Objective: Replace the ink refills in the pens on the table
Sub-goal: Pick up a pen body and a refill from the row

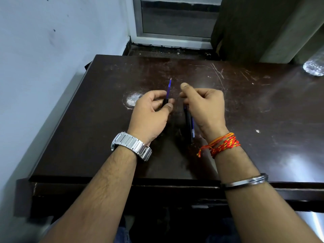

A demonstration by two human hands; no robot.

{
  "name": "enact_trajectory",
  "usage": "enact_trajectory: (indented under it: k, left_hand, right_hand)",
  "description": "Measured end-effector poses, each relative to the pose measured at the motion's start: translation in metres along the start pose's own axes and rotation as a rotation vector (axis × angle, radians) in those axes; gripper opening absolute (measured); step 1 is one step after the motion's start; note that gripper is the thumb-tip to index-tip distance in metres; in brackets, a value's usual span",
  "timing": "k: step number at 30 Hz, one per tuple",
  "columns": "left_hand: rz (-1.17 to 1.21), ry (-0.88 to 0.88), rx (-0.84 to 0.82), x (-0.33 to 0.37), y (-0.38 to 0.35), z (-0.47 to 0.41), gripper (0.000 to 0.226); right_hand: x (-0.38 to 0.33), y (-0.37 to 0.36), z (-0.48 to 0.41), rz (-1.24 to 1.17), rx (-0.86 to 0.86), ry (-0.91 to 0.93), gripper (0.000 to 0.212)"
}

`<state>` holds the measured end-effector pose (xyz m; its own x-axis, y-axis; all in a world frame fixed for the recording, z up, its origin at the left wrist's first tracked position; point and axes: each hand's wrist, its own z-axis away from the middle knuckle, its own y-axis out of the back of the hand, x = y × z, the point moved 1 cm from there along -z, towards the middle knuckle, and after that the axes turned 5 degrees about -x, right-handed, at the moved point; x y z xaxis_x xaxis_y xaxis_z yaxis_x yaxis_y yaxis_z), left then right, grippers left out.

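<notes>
My left hand (150,111) grips a black pen barrel (165,102) from which a blue ink refill (169,88) sticks out, tip pointing away from me. My right hand (205,106) is held just to the right, its fingers curled with the thumb raised; whatever it pinches is hidden by the fingers. Below the right hand, a dark pen (188,123) and a blue refill (192,128) lie side by side on the dark brown table (105,137).
A clear plastic bottle (314,67) lies at the table's far right edge. A pale wall runs along the left side, and a window frame (168,37) stands behind the table. A worn white patch (132,99) marks the tabletop near my left hand.
</notes>
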<state>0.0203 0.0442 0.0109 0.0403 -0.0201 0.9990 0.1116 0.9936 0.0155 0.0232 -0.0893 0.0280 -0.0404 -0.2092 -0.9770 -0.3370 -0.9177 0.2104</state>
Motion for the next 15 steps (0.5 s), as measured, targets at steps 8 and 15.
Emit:
enact_trajectory:
  k: [8, 15]
  left_hand:
    - [-0.021, 0.012, 0.075, -0.003, 0.001, -0.001, 0.018]
    - [-0.015, 0.042, 0.142, -0.004, 0.002, -0.001, 0.023]
  right_hand:
    - [0.004, 0.018, -0.008, 0.068, 0.090, -0.135, 0.029]
    - [0.009, 0.026, -0.011, 0.249, 0.164, -0.146, 0.032]
